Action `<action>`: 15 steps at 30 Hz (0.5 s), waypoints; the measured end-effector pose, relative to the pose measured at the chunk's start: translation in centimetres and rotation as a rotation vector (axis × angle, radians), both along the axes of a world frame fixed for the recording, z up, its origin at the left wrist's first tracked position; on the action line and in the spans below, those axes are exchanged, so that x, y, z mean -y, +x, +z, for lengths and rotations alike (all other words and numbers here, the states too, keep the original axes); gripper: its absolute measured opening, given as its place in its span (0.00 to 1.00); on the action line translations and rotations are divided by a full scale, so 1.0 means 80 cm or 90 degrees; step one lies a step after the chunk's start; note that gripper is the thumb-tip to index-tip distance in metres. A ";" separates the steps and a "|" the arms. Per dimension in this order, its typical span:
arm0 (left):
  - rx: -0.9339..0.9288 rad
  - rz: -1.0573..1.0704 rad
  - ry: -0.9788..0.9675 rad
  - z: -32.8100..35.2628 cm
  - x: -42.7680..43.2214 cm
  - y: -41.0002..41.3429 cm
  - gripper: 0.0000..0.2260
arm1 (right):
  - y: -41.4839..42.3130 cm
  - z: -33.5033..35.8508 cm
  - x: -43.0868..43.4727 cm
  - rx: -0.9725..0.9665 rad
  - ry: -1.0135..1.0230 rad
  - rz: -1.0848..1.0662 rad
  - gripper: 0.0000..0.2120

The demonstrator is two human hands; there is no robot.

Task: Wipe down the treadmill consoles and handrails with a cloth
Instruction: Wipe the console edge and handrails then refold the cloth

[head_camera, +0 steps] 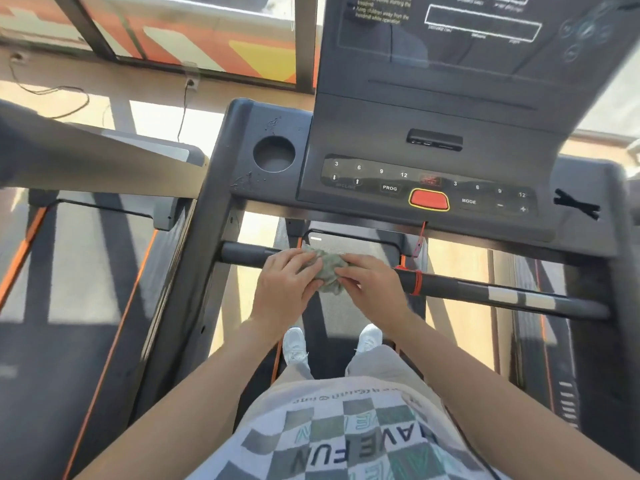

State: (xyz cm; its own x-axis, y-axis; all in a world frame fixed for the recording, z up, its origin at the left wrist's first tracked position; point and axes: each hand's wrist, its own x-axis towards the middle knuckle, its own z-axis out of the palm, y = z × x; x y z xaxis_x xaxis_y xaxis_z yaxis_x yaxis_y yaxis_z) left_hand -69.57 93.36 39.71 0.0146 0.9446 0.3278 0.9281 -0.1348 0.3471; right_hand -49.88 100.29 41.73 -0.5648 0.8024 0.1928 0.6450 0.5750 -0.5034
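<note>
Both hands at frame centre on crossbar handrail. Left hand and right hand press crumpled green cloth against bar. Console above, red stop button centre. White shoes on belt below.

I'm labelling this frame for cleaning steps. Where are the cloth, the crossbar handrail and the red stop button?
cloth [329, 271]: head view, on the bunched middle between the hands.
crossbar handrail [485, 289]: head view, on the bare bar right of the hands.
red stop button [428, 199]: head view, on its centre.
</note>
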 end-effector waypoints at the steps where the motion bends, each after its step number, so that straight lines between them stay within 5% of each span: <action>1: 0.009 -0.019 -0.002 -0.001 -0.005 0.015 0.12 | 0.019 -0.001 0.001 -0.007 0.015 -0.016 0.07; 11: 0.141 -0.120 -0.002 -0.006 -0.015 0.101 0.07 | 0.104 -0.003 0.044 -0.003 0.050 -0.156 0.06; 15: 0.371 0.024 -0.270 0.005 0.011 0.107 0.11 | 0.097 0.004 0.075 -0.131 -0.249 -0.330 0.08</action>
